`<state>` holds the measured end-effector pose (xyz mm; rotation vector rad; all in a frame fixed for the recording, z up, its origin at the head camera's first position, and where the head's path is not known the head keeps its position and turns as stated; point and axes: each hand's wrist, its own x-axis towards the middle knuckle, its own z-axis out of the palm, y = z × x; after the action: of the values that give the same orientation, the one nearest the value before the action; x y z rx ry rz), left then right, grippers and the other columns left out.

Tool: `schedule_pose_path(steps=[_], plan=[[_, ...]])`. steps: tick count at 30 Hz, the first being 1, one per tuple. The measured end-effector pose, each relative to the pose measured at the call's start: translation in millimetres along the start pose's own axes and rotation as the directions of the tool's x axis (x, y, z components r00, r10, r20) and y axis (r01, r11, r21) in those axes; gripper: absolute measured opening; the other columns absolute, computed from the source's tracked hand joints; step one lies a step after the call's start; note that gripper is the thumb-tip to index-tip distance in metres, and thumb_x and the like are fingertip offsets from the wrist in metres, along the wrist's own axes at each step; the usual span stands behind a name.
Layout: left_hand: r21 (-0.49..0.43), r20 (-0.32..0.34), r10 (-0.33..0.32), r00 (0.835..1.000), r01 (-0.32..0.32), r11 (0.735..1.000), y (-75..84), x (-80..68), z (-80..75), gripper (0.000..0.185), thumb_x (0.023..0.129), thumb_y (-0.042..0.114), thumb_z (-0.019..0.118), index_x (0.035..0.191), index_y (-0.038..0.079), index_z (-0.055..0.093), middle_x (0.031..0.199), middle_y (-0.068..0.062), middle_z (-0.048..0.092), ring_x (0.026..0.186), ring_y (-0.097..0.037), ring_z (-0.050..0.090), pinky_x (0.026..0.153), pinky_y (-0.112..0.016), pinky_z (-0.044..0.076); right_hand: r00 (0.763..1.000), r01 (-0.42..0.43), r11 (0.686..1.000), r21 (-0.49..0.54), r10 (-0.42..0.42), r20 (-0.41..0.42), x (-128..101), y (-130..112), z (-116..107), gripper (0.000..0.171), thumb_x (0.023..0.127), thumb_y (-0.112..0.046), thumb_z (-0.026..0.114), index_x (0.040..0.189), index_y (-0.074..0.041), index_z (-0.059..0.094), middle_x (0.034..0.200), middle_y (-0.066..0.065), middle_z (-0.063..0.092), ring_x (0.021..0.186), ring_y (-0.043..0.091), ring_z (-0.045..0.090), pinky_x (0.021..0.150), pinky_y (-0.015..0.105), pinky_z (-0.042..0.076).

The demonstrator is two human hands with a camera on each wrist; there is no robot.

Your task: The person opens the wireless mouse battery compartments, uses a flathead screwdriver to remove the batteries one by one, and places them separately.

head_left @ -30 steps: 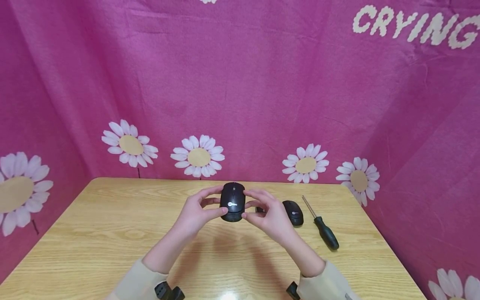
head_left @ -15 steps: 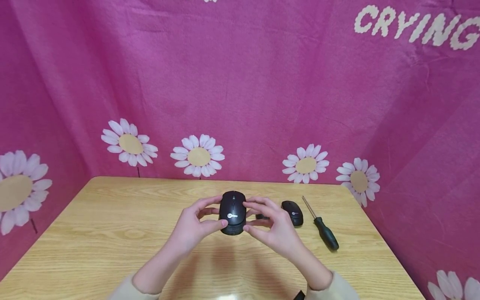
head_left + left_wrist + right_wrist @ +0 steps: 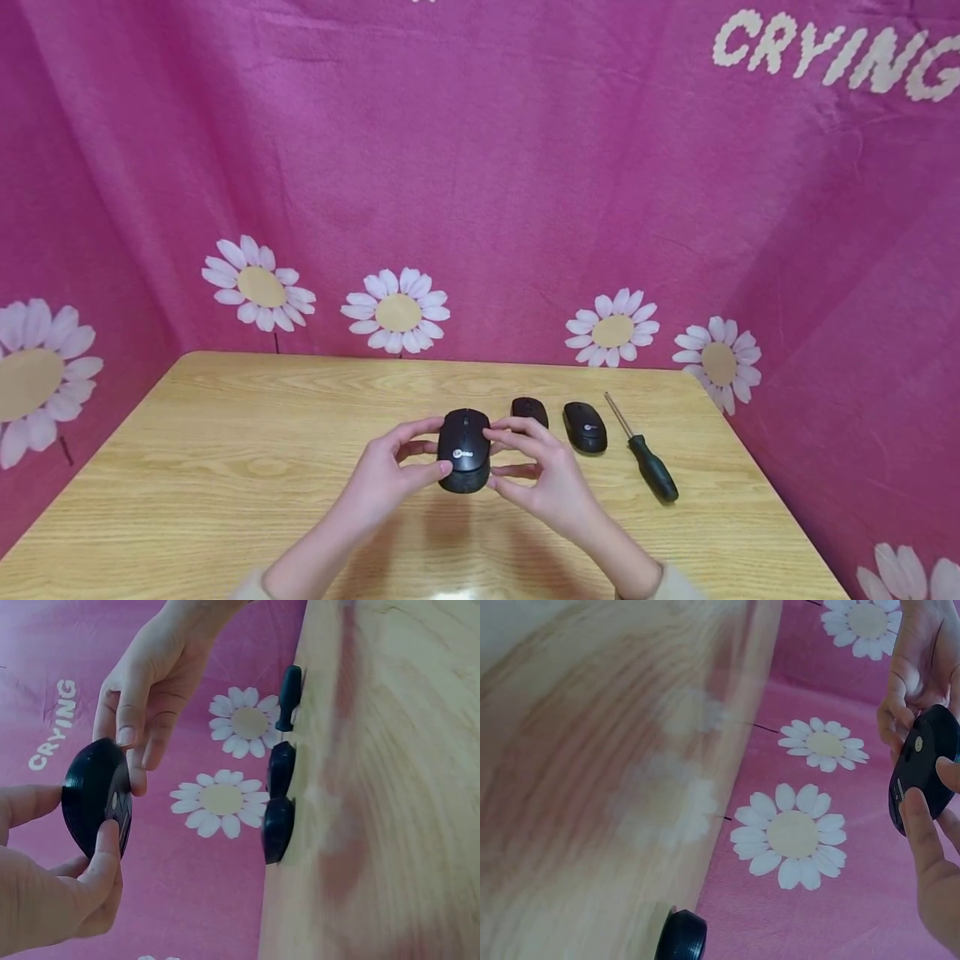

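Note:
A black computer mouse (image 3: 462, 442) with a pale logo is held up off the table, between both hands. The left hand (image 3: 382, 479) grips its left side, thumb at the near corner and fingers along the far part. On the other side the right hand (image 3: 551, 475) pinches it between thumb and fingertips. The right wrist view shows the mouse's flat underside (image 3: 922, 765), with a small round light spot and fingers against it. From the left wrist view the mouse (image 3: 90, 787) is seen edge-on, tilted.
Behind the right hand, a second black mouse (image 3: 529, 410) and a third mouse (image 3: 585, 427) lie on the wooden table (image 3: 225, 467). To their right is a screwdriver (image 3: 651, 468) with a dark green handle. Pink cloth (image 3: 480, 167) with daisies surrounds the table's back and sides.
Both hands have brought the held mouse lower in the head view, toward the person. The second mouse on the table, earlier mostly covered by the right hand, now shows more.

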<state>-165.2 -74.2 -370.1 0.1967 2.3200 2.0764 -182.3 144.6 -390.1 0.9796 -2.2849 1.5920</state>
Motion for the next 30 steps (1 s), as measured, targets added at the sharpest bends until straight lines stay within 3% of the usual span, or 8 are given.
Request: schedule_pose_path(steps=[5,12,17,22,26,30], plan=[[0.013,0.034,0.059,0.998,-0.060,0.998,-4.1,-3.0,-0.1,0.044,0.080,-0.003,0.065,0.123,0.003,0.060,0.118,-0.015,0.062,0.104,-0.025,0.060,0.077,-0.027,0.053,0.998,0.035,0.999,-0.011,-0.036,-0.043,-2.3,-4.0,2.3,0.050,0.066,0.018,0.074,0.113,0.008,0.062,0.119,0.021,0.052,0.099,0.032,0.060,0.071,0.029,0.057],[0.021,0.068,0.150,0.986,-0.152,0.988,-14.2,-1.8,0.0,0.052,0.075,-0.020,0.056,0.123,0.000,0.058,0.118,-0.018,0.058,0.099,-0.027,0.059,0.076,-0.022,0.053,0.994,0.087,0.996,-0.002,-0.086,-0.069,-3.1,-20.2,3.7,0.047,0.065,0.020,0.073,0.110,0.011,0.062,0.114,0.025,0.053,0.099,0.030,0.060,0.069,0.031,0.057],[0.079,0.006,0.254,0.967,-0.254,0.964,-24.9,0.0,4.2,0.053,0.070,-0.021,0.066,0.116,0.004,0.063,0.115,-0.011,0.059,0.095,-0.022,0.060,0.075,-0.024,0.055,0.992,0.105,0.994,0.013,-0.103,-0.077,-5.1,-15.9,6.8,0.046,0.065,0.021,0.073,0.109,0.013,0.062,0.112,0.026,0.053,0.097,0.031,0.061,0.068,0.031,0.057],[0.170,-0.073,0.341,0.937,-0.325,0.930,-32.6,-0.8,8.9,0.050,0.066,-0.017,0.074,0.108,0.010,0.068,0.109,-0.004,0.064,0.088,-0.014,0.063,0.072,-0.024,0.055,0.991,0.105,0.994,0.032,-0.102,-0.089,-9.5,1.0,11.2,0.047,0.065,0.020,0.074,0.109,0.011,0.062,0.113,0.024,0.054,0.094,0.019,0.063,0.068,0.031,0.057],[0.170,-0.102,0.365,0.925,-0.345,0.923,-34.3,-3.5,10.3,0.048,0.066,-0.017,0.075,0.104,0.011,0.069,0.105,-0.003,0.066,0.085,-0.012,0.063,0.071,-0.024,0.055,0.991,0.087,0.996,0.025,-0.084,-0.105,-12.7,12.6,13.2,0.046,0.067,0.015,0.075,0.111,0.006,0.064,0.115,0.020,0.056,0.093,0.015,0.064,0.067,0.028,0.057],[0.144,-0.106,0.359,0.928,-0.342,0.928,-34.3,-5.8,11.0,0.046,0.067,-0.015,0.076,0.103,0.013,0.069,0.103,-0.002,0.067,0.086,-0.013,0.064,0.072,-0.024,0.055,0.991,0.060,0.998,0.021,-0.057,-0.123,-14.4,13.3,13.4,0.043,0.069,0.011,0.076,0.110,0.002,0.065,0.114,0.017,0.059,0.092,0.016,0.065,0.067,0.028,0.057]])
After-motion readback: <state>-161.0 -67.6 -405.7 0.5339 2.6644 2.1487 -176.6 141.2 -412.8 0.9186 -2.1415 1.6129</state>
